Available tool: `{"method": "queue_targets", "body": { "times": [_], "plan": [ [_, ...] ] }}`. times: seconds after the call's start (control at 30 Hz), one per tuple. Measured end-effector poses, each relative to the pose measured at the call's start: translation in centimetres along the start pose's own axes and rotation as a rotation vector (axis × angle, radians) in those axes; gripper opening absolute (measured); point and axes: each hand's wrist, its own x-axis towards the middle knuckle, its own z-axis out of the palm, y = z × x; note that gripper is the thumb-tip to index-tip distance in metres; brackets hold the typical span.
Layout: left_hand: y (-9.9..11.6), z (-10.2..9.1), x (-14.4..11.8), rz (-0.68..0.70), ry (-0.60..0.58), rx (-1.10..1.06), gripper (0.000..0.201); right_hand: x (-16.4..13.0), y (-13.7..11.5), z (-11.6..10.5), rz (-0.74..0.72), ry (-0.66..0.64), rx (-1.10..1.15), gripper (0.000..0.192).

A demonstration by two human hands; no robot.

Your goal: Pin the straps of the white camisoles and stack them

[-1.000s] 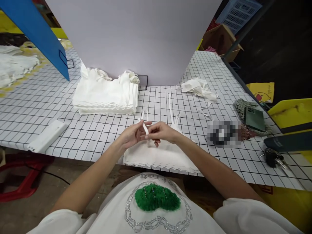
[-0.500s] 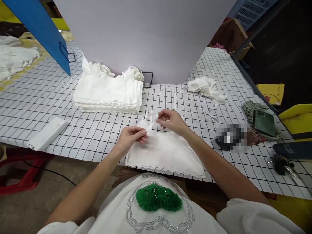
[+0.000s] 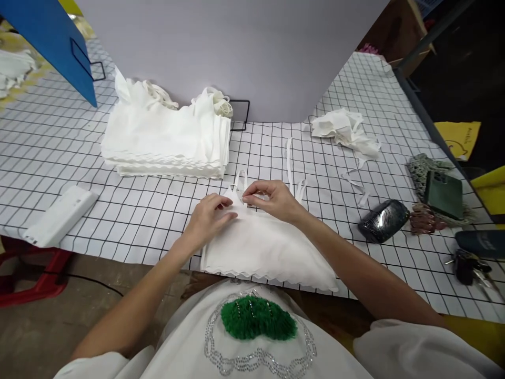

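A white camisole (image 3: 268,247) with thin straps and a wavy hem lies at the table's front edge, hem toward me. My left hand (image 3: 207,218) rests at its upper left corner, thumb and forefinger apart, with nothing visible between them. Close beside it, my right hand (image 3: 272,199) pinches the white fabric by the base of the left strap (image 3: 241,178); the exact bit held is hidden by the fingertips. Another strap (image 3: 301,190) stands up behind my right wrist.
A stack of folded white garments (image 3: 165,137) lies back left, before a large grey panel (image 3: 232,52). Crumpled white fabric (image 3: 343,131) lies back right. On the right are a shiny black case (image 3: 383,220), a green phone (image 3: 445,195) and keys (image 3: 471,268); a white power strip (image 3: 61,215) is left.
My left thumb and forefinger have parted from their pinch on the fabric. My right hand has moved slightly left and down, still pinching. The camera view has shifted a little.
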Motion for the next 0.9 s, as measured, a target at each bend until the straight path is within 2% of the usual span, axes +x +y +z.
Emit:
{"method": "queue_targets", "body": {
  "times": [0.07,0.17,0.37,0.53,0.73,0.9],
  "plan": [
    [-0.6,0.4,-0.2,0.009,-0.057,0.201,0.024,-0.4,0.5,-0.2,0.013,0.011,-0.053,0.011],
    [-0.4,1.2,-0.3,0.017,-0.14,0.377,0.027,-1.3,1.3,-0.5,0.014,0.059,-0.096,0.01],
    [0.8,2.9,0.5,0.098,-0.24,0.48,0.026,-3.2,2.4,-1.8,0.011,0.117,-0.105,0.008],
    [1.3,4.1,0.6,0.116,-0.241,0.442,0.017,-4.7,3.4,-1.8,-0.026,0.11,-0.105,0.004],
    [1.3,5.7,0.3,0.017,-0.18,0.359,0.011,-5.6,4.2,-1.0,-0.15,0.145,-0.173,0.01],
    [0.6,6.4,-0.1,0.1,-0.071,0.304,0.008,-5.9,4.9,-0.3,-0.25,0.149,-0.204,0.01]
  ]
}}
